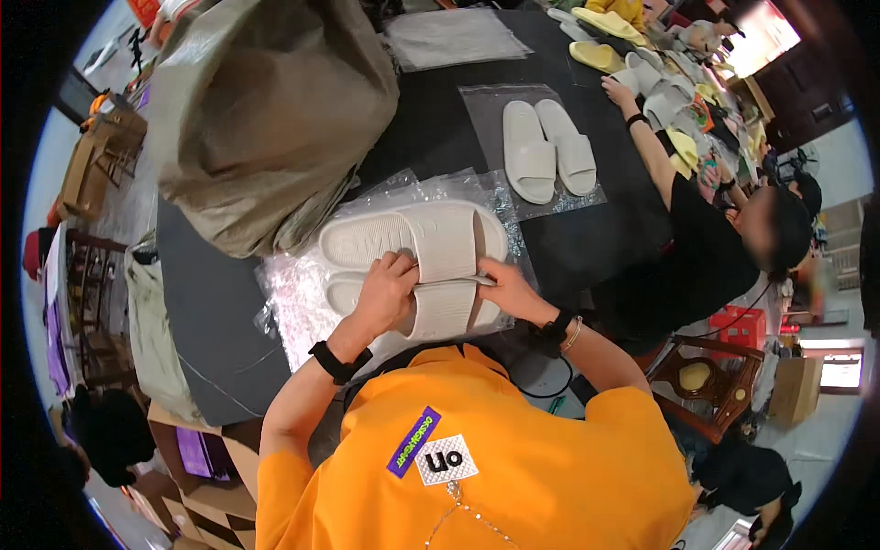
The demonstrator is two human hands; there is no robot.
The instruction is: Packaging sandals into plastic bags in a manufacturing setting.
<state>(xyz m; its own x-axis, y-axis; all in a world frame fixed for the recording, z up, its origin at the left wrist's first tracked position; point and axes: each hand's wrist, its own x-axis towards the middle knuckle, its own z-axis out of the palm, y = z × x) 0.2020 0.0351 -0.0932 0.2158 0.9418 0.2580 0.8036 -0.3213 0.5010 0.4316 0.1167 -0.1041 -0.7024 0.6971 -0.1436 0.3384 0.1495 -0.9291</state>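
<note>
Two off-white slide sandals lie side by side in front of me on a stack of clear plastic bags (291, 316). The farther slide (446, 240) shows its ribbed strap and footbed; the nearer slide (444, 310) is partly covered by my hands. With curled fingers, my left hand (390, 291) grips at the strap openings where the two slides meet, its fingertips partly hidden. From the other side, my right hand (510, 288) pinches the pair between thumb and fingers near the facing strap edges. Both hands are closed.
A large olive-brown sack (266, 110) bulges over the far left of the dark table (587, 243). Another pair of slides (530, 154) rests on a plastic bag. Clear bags (454, 38) lie at the back. A co-worker (701, 247) reaches in from the right beside piled slides (669, 99).
</note>
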